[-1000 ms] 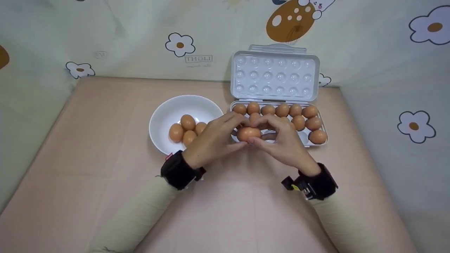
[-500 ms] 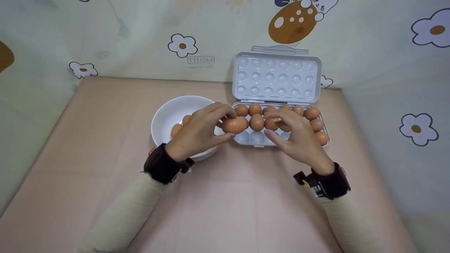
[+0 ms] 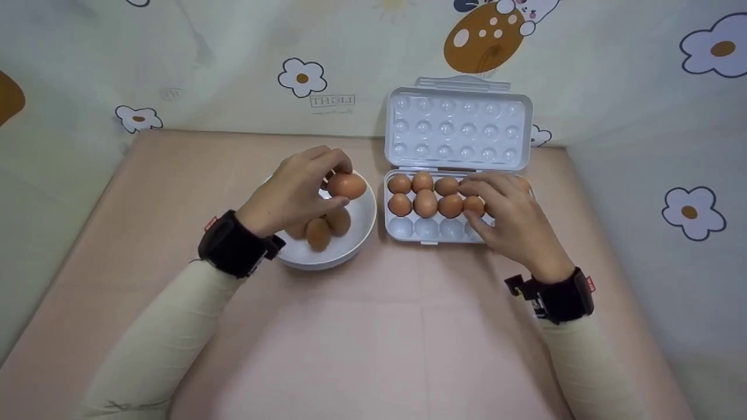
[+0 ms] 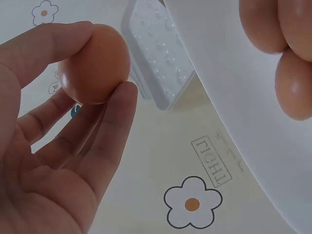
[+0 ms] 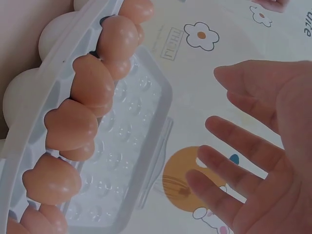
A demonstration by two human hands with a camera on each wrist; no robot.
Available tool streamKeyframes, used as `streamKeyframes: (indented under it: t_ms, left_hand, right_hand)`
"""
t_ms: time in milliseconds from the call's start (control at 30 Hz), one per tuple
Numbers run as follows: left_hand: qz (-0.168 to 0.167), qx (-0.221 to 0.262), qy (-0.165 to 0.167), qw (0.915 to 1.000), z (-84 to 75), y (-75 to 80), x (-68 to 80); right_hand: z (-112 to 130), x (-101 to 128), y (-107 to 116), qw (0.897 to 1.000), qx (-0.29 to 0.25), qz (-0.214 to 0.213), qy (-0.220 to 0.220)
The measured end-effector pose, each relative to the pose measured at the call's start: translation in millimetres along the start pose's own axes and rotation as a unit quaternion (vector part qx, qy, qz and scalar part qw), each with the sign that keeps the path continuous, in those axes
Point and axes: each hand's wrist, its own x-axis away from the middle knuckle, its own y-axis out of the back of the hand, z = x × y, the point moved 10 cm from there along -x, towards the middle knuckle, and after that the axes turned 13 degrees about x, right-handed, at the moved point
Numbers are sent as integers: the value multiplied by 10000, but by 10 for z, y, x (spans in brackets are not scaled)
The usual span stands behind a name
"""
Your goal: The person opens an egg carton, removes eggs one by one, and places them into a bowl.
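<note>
My left hand [image 3: 330,176] pinches a brown egg [image 3: 347,185] between thumb and fingers, just above the right side of a white bowl [image 3: 360,230]. The left wrist view shows the same egg [image 4: 95,63] in my fingertips, with the bowl [image 4: 229,97] and its eggs [image 4: 292,87] to the right. My right hand [image 3: 489,205] hovers over the right part of the white egg tray [image 3: 426,230], fingers spread and holding nothing. In the right wrist view those fingers [image 5: 239,141] are straight, beside the rows of eggs [image 5: 92,83].
The tray's lid [image 3: 458,125] stands open against the flowered back wall. Several eggs fill the tray's back two rows; the near-row cups on the left are bare. The pink tabletop [image 3: 373,338] stretches toward me, with walls on the left and right.
The egg, held by both hands at the tray's front, went into my left hand and moved left to above the bowl. My right hand shifted right over the tray.
</note>
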Motion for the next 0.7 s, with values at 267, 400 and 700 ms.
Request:
streamKeyframes:
  t_ms: [267,400,700]
  left_hand:
    - [234,-406,353,9983,242,125,-101]
    - [473,-670,641,9946,391,106,-165]
    - [1232,-1152,1273,9774,629,-82,-343]
  right_hand:
    - [-56,2,13,9999,-70,79,-32]
    - [-62,-1,12,9999,-153,61,-36]
    - [-86,14,-8,9998,-131,150,-64]
